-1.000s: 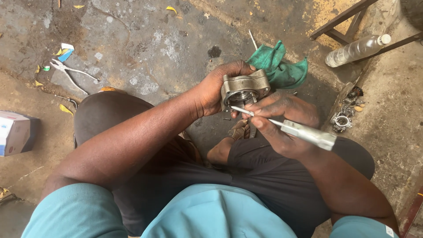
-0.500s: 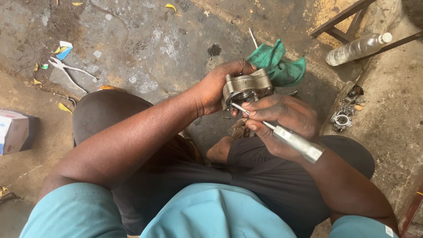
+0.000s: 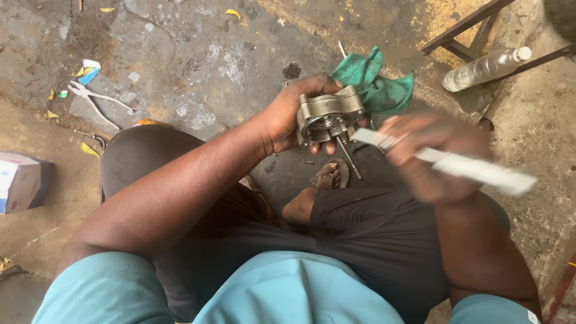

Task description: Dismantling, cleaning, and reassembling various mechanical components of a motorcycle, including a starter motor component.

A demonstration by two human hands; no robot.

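My left hand (image 3: 294,114) grips a round grey metal housing (image 3: 327,114) with a thin shaft sticking down out of it, held above my knees. To its right my right hand (image 3: 438,153), blurred by motion, holds a screwdriver (image 3: 474,171) with a pale grey handle; its blade end points left toward the housing and lies just short of it. A crumpled green rag (image 3: 375,84) lies on the concrete right behind the housing.
Pliers (image 3: 90,99) and scraps of paper lie on the floor at far left. A small cardboard box (image 3: 18,183) sits at the left edge. A clear plastic bottle (image 3: 483,69) lies by metal stool legs (image 3: 462,30) at upper right. My sandalled foot (image 3: 324,180) is below the housing.
My right hand has pulled the screwdriver back to the right, away from the housing's centre, moving fast enough to blur. The left hand keeps the housing in much the same place.
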